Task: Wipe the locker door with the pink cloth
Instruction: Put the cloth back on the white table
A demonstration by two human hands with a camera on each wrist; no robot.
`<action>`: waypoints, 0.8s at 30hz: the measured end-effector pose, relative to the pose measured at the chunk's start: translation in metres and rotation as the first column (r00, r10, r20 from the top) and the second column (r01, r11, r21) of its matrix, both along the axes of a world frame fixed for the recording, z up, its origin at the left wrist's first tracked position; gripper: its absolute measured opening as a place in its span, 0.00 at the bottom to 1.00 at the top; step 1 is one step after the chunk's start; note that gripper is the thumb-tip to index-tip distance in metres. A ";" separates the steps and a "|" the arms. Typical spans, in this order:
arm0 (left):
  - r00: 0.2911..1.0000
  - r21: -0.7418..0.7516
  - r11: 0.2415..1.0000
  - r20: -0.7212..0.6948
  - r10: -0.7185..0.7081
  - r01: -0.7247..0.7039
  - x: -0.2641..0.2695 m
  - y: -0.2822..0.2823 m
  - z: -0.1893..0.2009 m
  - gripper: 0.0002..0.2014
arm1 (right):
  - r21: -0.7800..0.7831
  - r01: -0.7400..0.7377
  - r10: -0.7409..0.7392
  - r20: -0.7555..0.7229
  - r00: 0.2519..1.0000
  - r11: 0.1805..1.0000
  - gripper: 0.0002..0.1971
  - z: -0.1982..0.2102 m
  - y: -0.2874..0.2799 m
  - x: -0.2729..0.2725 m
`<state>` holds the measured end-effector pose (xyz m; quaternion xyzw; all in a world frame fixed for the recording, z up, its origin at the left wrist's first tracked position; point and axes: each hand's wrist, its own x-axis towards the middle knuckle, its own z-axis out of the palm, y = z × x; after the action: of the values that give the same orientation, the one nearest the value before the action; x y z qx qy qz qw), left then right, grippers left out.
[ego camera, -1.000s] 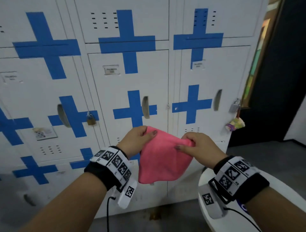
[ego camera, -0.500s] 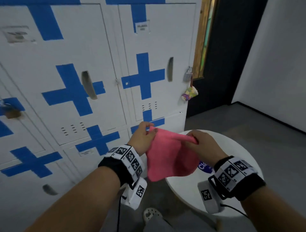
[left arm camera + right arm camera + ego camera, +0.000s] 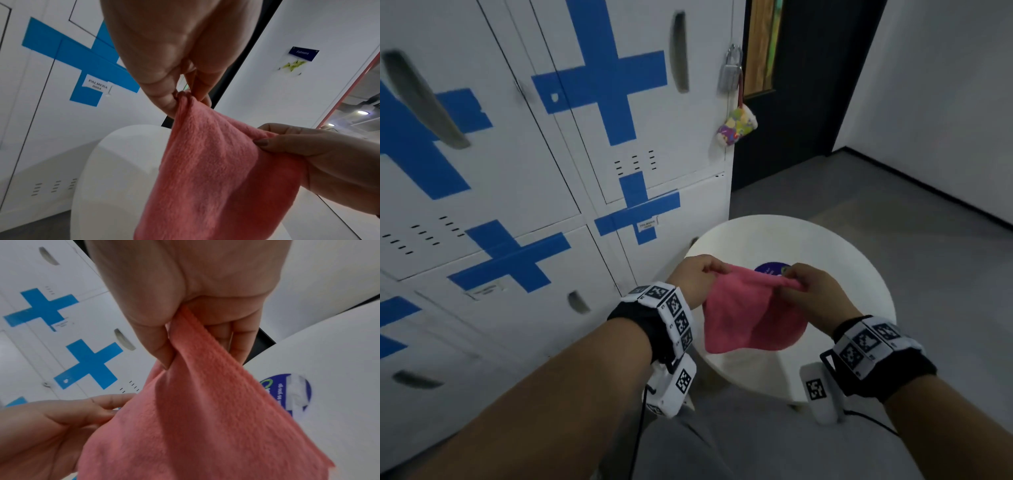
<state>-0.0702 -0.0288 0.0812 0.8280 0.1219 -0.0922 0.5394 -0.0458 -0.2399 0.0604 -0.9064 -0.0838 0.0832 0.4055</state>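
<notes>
The pink cloth [image 3: 751, 317] hangs between my two hands above a round white table [image 3: 842, 260]. My left hand [image 3: 697, 274] pinches its left top corner, seen close in the left wrist view [image 3: 180, 97]. My right hand [image 3: 804, 286] grips the right top corner [image 3: 180, 340]. The cloth [image 3: 205, 178] sags in loose folds below both grips [image 3: 195, 426]. White locker doors [image 3: 524, 178] with blue tape crosses stand to the left, apart from the cloth.
A padlock [image 3: 729, 70] with a small colourful pouch [image 3: 736, 126] hangs at the lockers' right edge. A dark door [image 3: 808, 85] stands behind the table. A round blue sticker [image 3: 772, 268] lies on the tabletop. Grey floor [image 3: 928, 240] spreads to the right.
My view has swung right and down, from the locker fronts to the round table. Both hands kept hold of the cloth and now hang over the tabletop.
</notes>
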 end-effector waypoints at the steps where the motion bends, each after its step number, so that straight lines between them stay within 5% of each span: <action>1: 1.000 0.020 1.000 -0.017 -0.009 0.009 0.002 -0.001 -0.006 0.15 | -0.010 0.008 -0.008 -0.010 1.000 1.000 0.06 -0.006 -0.002 0.002; 10: 0.988 0.083 0.990 -0.114 -0.106 0.116 0.011 0.001 -0.039 0.24 | -0.151 0.052 -0.066 -0.089 0.994 0.987 0.08 -0.043 -0.006 0.015; 24: 0.996 -0.001 0.997 -0.019 0.082 -0.082 0.003 0.032 -0.025 0.17 | -0.171 0.097 -0.091 0.047 0.995 0.980 0.14 -0.028 0.006 0.012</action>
<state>-0.0676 0.0032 0.0557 0.8210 0.1609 -0.0779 0.5423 -0.0333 -0.2336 0.0321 -0.9426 -0.0412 0.0531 0.3272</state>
